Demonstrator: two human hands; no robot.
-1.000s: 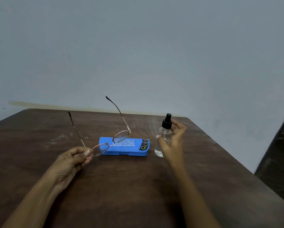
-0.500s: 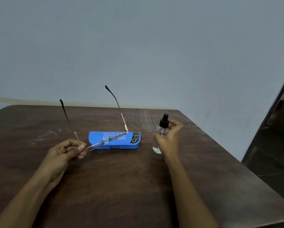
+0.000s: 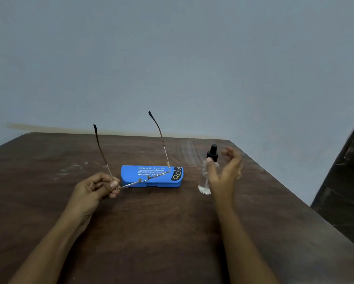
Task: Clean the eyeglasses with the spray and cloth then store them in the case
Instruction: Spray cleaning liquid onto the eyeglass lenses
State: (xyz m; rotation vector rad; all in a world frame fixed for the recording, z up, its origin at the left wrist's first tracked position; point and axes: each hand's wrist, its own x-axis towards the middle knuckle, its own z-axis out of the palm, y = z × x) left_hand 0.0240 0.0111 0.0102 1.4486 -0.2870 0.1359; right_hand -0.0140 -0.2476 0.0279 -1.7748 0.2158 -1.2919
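Across the bottom of the frame two bare forearms are seen reaching up over a dark brown table [image 3: 172, 232]. Left of centre, the left hand [image 3: 92, 190] is closed in a pinch on the glasses [image 3: 145, 179] at the near end of the frame front, where the left temple meets it. The glasses are held above the table with the front edge-on, running up and to the right, and both temples pointed upward, their dark tips seen against the wall [image 3: 172, 58]. Right of centre, the right hand [image 3: 225, 173] is open, the fingers spread and curved; its thumb lies against the bottle [image 3: 205, 181], but the bottle is not clasped. The bottle, clear with a black spray top, is stood upright on the table. Just behind the glasses a blue case [image 3: 151, 182] is laid flat and shut, with pale lettering on its lid and a dark label at its right end; whether the glasses touch it cannot be told. Beyond the far table edge a plain grey-blue wall fills the upper frame.
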